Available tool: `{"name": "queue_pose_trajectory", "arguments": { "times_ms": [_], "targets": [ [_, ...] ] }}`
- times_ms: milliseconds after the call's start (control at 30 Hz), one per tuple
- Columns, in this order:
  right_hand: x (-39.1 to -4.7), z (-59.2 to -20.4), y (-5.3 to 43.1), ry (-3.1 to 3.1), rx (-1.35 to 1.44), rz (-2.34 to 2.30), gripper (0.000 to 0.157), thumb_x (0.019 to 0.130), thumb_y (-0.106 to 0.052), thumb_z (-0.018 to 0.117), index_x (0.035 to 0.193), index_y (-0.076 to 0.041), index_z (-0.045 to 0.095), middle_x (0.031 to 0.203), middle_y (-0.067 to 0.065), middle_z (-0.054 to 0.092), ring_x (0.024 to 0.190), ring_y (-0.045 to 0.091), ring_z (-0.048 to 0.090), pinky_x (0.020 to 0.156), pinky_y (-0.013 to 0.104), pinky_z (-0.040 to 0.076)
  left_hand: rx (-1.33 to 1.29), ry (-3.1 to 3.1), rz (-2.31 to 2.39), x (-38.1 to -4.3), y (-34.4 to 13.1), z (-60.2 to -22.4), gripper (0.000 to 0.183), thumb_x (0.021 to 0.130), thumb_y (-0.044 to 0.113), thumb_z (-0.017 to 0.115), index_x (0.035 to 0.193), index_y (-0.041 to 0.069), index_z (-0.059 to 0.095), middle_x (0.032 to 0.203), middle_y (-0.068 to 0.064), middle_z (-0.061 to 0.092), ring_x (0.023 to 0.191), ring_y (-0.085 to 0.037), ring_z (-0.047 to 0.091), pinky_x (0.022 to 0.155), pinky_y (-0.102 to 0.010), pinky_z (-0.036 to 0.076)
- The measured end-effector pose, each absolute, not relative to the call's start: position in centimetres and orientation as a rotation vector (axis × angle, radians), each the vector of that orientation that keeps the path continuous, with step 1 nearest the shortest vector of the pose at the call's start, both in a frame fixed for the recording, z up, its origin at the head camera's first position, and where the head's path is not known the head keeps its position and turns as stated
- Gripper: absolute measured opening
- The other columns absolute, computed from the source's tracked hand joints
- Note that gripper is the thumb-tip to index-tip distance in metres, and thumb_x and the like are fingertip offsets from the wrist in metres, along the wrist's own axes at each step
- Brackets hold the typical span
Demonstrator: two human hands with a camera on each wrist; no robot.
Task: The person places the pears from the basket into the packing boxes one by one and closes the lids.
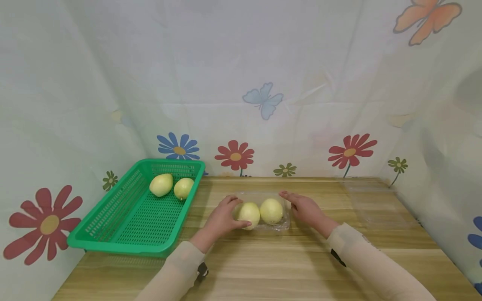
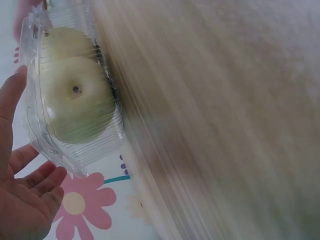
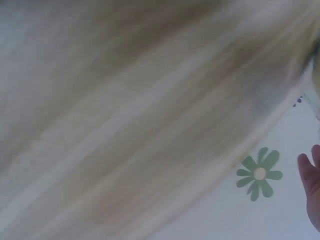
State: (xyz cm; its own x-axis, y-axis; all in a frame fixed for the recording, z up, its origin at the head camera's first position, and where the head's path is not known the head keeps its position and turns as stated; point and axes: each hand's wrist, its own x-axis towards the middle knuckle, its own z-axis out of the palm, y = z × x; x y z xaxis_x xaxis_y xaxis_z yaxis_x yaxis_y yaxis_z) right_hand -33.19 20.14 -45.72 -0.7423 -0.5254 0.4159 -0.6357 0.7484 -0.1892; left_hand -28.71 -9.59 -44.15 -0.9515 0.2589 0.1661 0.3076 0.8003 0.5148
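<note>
Two pale yellow pears, a left one (image 1: 249, 215) and a right one (image 1: 271, 211), sit side by side in a clear plastic box (image 1: 280, 227) on the table. Along the box's left side is my left hand (image 1: 222, 216), thumb stretched toward the front of the left pear. The left wrist view shows that hand's fingers (image 2: 47, 175) loosely spread beside the box's ribbed wall. My right hand (image 1: 306, 210) is at the box's right end, its fingers extended toward the back corner. Only part of the right hand (image 3: 312, 185) shows in the right wrist view.
On the left stands a green plastic basket (image 1: 178, 223) holding two more pears, one (image 1: 161, 185) upper left and one (image 1: 183, 189) against its right wall. Flat clear plastic (image 1: 376, 200) lies at the table's back right. A flowered curtain (image 1: 226, 62) hangs behind the wooden table (image 1: 271, 267).
</note>
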Motion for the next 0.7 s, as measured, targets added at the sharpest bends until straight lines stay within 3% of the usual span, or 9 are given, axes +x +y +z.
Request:
{"name": "queue_pose_trajectory", "arguments": {
  "times_ms": [67, 167, 233, 333, 467, 700],
  "targets": [
    [-33.1, -45.2, 20.1, -2.648, 0.885, 0.469, 0.054, 0.09, 0.014, 0.05, 0.14, -0.001, 0.06, 0.141, 0.018, 0.064, 0.109, 0.037, 0.072, 0.065, 0.034, 0.054, -0.462, -2.892, -0.854, -28.8, -9.6, -44.2, 0.075, 0.078, 0.046, 0.088, 0.136, 0.007, 0.063, 0.143, -0.014, 0.056, 0.132, -0.034, 0.056, 0.113, -0.051, 0.049],
    [-32.7, -44.1, 20.2, -2.705, 0.846, 0.499, 0.054, 0.09, 0.013, 0.049, 0.142, -0.001, 0.058, 0.144, 0.02, 0.061, 0.074, 0.029, 0.066, 0.055, 0.026, 0.037, -0.47, -2.889, -0.857, -28.8, -9.6, -44.2, 0.075, 0.077, 0.046, 0.089, 0.135, 0.007, 0.063, 0.142, -0.014, 0.056, 0.13, -0.033, 0.057, 0.112, -0.051, 0.05],
    [-32.2, -43.1, 20.3, -2.713, 0.812, 0.524, 0.05, 0.092, 0.01, 0.053, 0.141, 0.0, 0.059, 0.142, 0.022, 0.062, 0.066, 0.026, 0.059, 0.055, 0.028, 0.038, -0.479, -2.886, -0.861, -28.8, -9.6, -44.3, 0.075, 0.077, 0.046, 0.089, 0.135, 0.006, 0.063, 0.141, -0.014, 0.056, 0.13, -0.033, 0.057, 0.112, -0.05, 0.05],
    [-31.2, -41.5, 20.6, -2.707, 0.761, 0.573, 0.041, 0.095, 0.004, 0.06, 0.136, 0.002, 0.062, 0.136, 0.025, 0.065, 0.082, 0.033, 0.069, 0.068, 0.041, 0.056, -0.491, -2.885, -0.868, -28.7, -9.6, -44.3, 0.074, 0.078, 0.044, 0.089, 0.135, 0.005, 0.063, 0.141, -0.014, 0.055, 0.13, -0.033, 0.057, 0.112, -0.05, 0.05],
    [-29.9, -39.7, 21.2, -2.727, 0.702, 0.681, 0.037, 0.097, -0.001, 0.062, 0.134, 0.002, 0.063, 0.135, 0.025, 0.066, 0.117, 0.043, 0.067, 0.09, 0.056, 0.057, -0.489, -2.878, -0.882, -28.7, -9.7, -44.3, 0.075, 0.078, 0.043, 0.089, 0.136, 0.004, 0.062, 0.142, -0.015, 0.055, 0.131, -0.035, 0.056, 0.112, -0.051, 0.049],
    [-27.0, -38.8, 22.3, -2.691, 0.61, 0.879, 0.034, 0.098, -0.003, 0.064, 0.13, 0.005, 0.064, 0.129, 0.027, 0.067, 0.116, 0.045, 0.065, 0.092, 0.057, 0.058, -0.492, -2.879, -0.876, -28.9, -9.7, -44.4, 0.075, 0.078, 0.044, 0.089, 0.136, 0.005, 0.062, 0.141, -0.014, 0.054, 0.131, -0.034, 0.056, 0.112, -0.05, 0.049]
  ]
}}
